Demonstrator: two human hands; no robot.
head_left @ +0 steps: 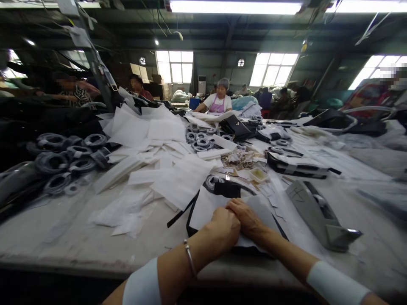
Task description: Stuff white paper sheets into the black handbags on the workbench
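Observation:
A black bag [191, 220] lies on the table in front of me, with white paper [205, 203] spread over it and a black flap [227, 190] at its far side. My left hand [224, 224] is closed over the paper, its fingers curled under and hidden. Touching it from the right, my right hand [246, 214] has bent fingers pressed together beside the left knuckles. What either hand grips cannot be made out. A coiled wrapped strap [211, 182] sits just beyond the bag, and a black strap [178, 218] sticks out to its left.
Right of the bag stands a grey tape dispenser [318, 212]. White sheets [184, 178] are heaped left and ahead, with wrapped coils [52, 163] at far left. Strings [241, 160] and a small dish [258, 175] lie beyond the bag. A person [218, 101] works across the table.

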